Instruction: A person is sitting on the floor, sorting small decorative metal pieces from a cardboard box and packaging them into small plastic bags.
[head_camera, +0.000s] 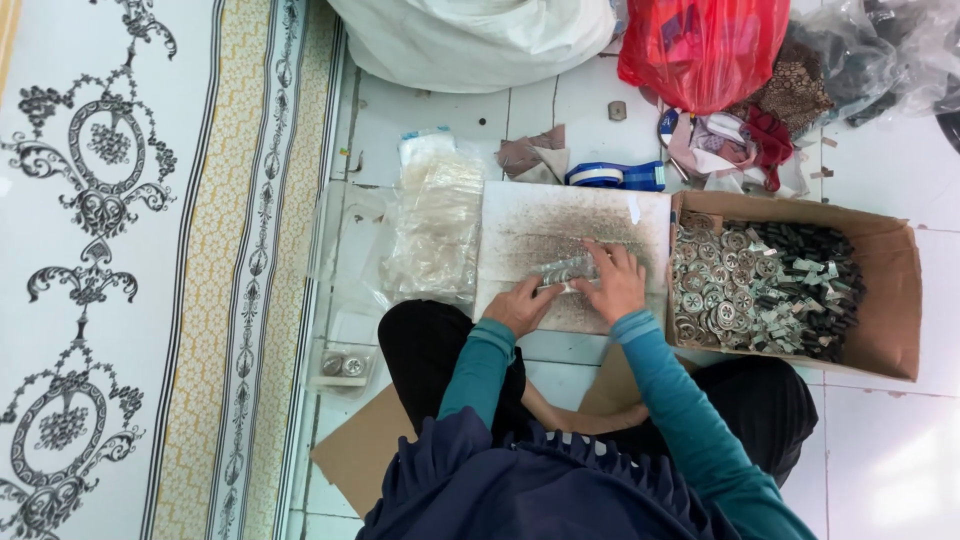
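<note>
both hands, left hand (520, 305) and right hand (615, 285), partly hide a clear packet (565, 270).

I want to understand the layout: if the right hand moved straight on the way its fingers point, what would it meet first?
The right hand points away from the person, so it would probably cross the board and first meet the blue tape dispenser.

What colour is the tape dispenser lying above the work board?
Blue, holding a whitish roll; the tape dispenser shows clearly in the head view, just beyond the board.
</note>
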